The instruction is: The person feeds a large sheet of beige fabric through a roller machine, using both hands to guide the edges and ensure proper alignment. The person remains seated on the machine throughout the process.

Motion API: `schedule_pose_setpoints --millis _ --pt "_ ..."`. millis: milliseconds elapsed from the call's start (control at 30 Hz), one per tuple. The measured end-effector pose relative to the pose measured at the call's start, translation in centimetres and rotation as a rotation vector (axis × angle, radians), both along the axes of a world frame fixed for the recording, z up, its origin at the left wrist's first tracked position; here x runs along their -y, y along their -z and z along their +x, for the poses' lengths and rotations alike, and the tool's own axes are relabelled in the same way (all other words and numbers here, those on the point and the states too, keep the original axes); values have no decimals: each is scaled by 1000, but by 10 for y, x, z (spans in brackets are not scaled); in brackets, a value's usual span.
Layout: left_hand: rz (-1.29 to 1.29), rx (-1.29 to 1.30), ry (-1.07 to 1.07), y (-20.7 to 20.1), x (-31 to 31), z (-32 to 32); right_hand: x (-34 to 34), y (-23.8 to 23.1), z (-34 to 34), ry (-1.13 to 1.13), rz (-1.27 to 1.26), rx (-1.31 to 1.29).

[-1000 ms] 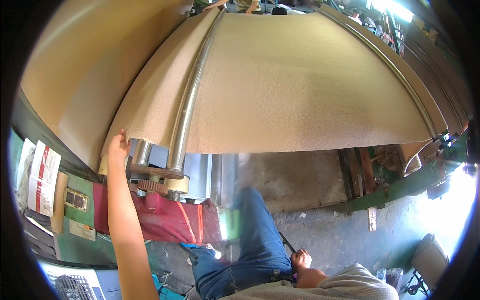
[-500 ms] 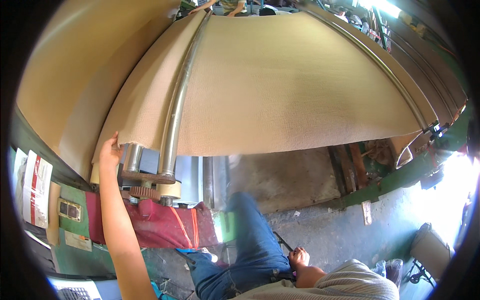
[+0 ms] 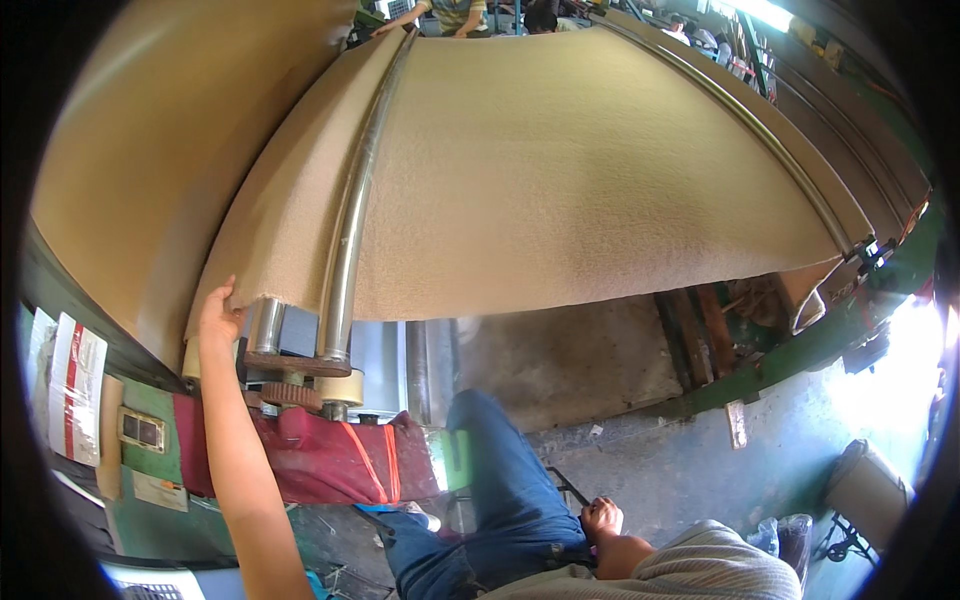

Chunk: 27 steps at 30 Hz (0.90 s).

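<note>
A wide tan felt-like sheet runs over a long shiny metal roller on a big machine. My left hand reaches up and grips the sheet's near left corner, just left of the roller ends. My right hand rests low by my hip against my blue jeans, fingers curled; whether it holds anything is unclear. At the sheet's far end another person's hands touch the fabric.
Under the roller ends sit a brown gear and a red cloth-wrapped part with orange straps. A green machine frame borders a dusty concrete floor. Papers and a switch box sit at left.
My left hand stays on the sheet's corner while my head has shifted, sliding the machine lower in the view. My right hand remains by my hip.
</note>
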<state>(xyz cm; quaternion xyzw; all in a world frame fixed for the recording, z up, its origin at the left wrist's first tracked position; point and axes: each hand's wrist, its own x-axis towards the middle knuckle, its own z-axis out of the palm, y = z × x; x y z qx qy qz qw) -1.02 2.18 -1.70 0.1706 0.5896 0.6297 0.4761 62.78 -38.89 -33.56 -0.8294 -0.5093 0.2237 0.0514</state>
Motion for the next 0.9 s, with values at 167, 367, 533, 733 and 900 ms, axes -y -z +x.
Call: schedule_pose_setpoints --millis 167,367,533,733,900 --pt "-3 3 -146 -4 7 -2 -3 -6 -3 -6 4 -11" --pt "48 107 -398 16 -1 -49 -3 -2 -3 -28 -22 -7" --pt "34 61 -165 13 -4 -29 0 0 0 -2 -46 -2" --pt "102 103 -106 11 2 -35 -6 -16 -6 -9 -73 -19" --pt "62 93 -336 24 -11 -45 -1 -9 -2 9 -54 12"
